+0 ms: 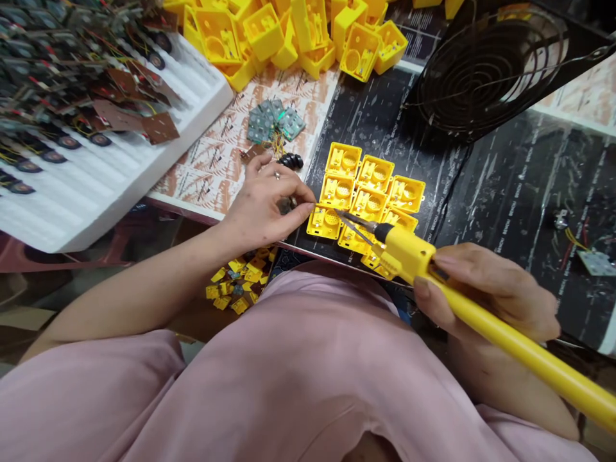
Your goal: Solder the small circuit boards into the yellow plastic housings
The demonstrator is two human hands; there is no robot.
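Note:
My right hand (491, 292) is wrapped around a yellow soldering iron (409, 250) with a dark metal tip and a thin feed tube beside it. The tip reaches to just right of my left fingertips, over the near-left yellow plastic housings (338, 190). My left hand (272, 202) is closed, thumb and index finger pinched on what looks like a thin wire. A small dark round part (287, 205) shows under its curled fingers. Several open housings lie in a block on the dark table, each with a speaker grille and small metal contacts. Above my left hand lie green circuit boards (274, 122) and black round speakers (291, 160).
A white foam tray (144, 183) full of wired boards and speakers stands at left. Yellow housings (289, 38) are heaped at the back. A black fan (476, 77) stands back right, and a wired board (597, 262) lies far right. More yellow parts (235, 282) sit below the table edge.

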